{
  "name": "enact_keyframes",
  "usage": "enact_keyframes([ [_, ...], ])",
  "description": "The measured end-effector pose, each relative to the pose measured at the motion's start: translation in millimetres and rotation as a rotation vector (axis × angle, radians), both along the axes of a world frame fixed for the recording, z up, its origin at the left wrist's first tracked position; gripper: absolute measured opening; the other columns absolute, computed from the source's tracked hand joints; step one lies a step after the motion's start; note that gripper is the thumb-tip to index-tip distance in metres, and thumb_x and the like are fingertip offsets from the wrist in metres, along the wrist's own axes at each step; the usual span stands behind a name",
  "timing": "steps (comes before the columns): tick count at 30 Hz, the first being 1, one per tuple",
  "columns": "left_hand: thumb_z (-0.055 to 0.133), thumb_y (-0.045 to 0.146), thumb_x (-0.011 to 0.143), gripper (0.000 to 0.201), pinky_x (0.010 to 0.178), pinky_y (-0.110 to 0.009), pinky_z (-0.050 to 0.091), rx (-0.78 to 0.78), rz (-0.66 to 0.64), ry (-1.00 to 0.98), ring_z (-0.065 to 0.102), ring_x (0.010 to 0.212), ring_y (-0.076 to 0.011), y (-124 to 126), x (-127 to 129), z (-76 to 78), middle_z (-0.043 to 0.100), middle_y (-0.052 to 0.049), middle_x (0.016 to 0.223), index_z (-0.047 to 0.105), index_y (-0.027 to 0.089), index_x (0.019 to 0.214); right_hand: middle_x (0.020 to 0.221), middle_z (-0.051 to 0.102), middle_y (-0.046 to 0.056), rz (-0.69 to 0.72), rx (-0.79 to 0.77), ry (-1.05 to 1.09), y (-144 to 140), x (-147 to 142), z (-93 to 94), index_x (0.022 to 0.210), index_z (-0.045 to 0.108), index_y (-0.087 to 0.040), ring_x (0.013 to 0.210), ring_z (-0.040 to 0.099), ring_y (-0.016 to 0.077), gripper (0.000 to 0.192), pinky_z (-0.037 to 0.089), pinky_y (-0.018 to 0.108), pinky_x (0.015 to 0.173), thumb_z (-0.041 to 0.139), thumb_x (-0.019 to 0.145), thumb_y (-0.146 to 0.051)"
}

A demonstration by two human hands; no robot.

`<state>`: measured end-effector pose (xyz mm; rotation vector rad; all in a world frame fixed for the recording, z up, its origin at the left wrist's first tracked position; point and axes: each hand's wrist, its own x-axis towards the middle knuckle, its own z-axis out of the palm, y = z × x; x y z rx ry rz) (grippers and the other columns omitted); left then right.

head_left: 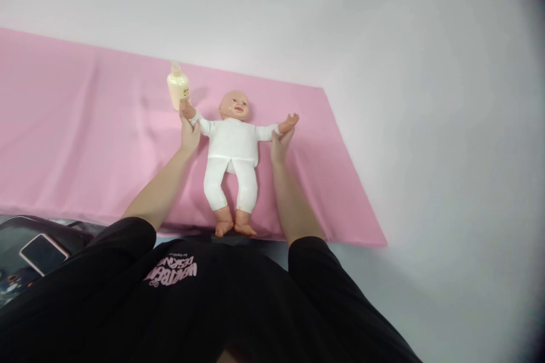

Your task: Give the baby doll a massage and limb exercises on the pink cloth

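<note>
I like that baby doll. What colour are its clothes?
White, top and trousers, seen in the head view: doll.

You stood in what looked like a staged practice room rather than a home: a bare white wall (272, 5), a pink cloth (85, 125) over a flat surface, a baby doll (232, 153), and a phone (42, 253) beside you.

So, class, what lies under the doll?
A pink cloth lies under the doll, spread on a white surface. Anything directly beneath its body is hidden.
</note>
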<state>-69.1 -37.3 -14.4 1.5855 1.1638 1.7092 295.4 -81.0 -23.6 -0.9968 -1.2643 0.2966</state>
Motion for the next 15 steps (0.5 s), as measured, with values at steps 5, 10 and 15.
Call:
enact_keyframes([
  [5,0.064,0.041,0.104,0.074,0.142,-0.063,0.034,0.052,-0.142,0.410,0.052,0.162,-0.0401,-5,8,-2.8,0.060,-0.023,0.165,0.045,0.020,0.173,0.167,0.061,0.014,0.077,-0.056,-0.204,-1,-17,-5.5,0.167,0.052,-0.030,0.161,0.056,0.0320,0.060,0.043,0.061,0.140,0.054,0.110,-0.048],
  [10,0.050,0.016,0.095,0.069,0.137,-0.064,0.041,0.085,-0.219,0.662,0.058,0.154,-0.0377,-5,16,-3.3,0.064,-0.019,0.162,0.064,0.020,0.163,0.146,0.074,0.010,0.133,-0.139,-0.471,-8,-29,-3.7,0.142,0.080,-0.032,0.145,0.065,0.0309,0.054,0.048,0.057,0.137,0.049,0.101,-0.017],
  [15,0.052,0.016,0.093,0.068,0.135,-0.064,0.045,0.087,-0.236,0.641,0.060,0.150,-0.0371,-4,14,-1.6,0.067,-0.019,0.157,0.066,0.020,0.160,0.147,0.075,0.010,0.108,-0.166,-0.466,-13,-35,3.3,0.143,0.078,-0.029,0.145,0.065,0.0307,0.061,0.046,0.060,0.139,0.051,0.092,-0.010],
])
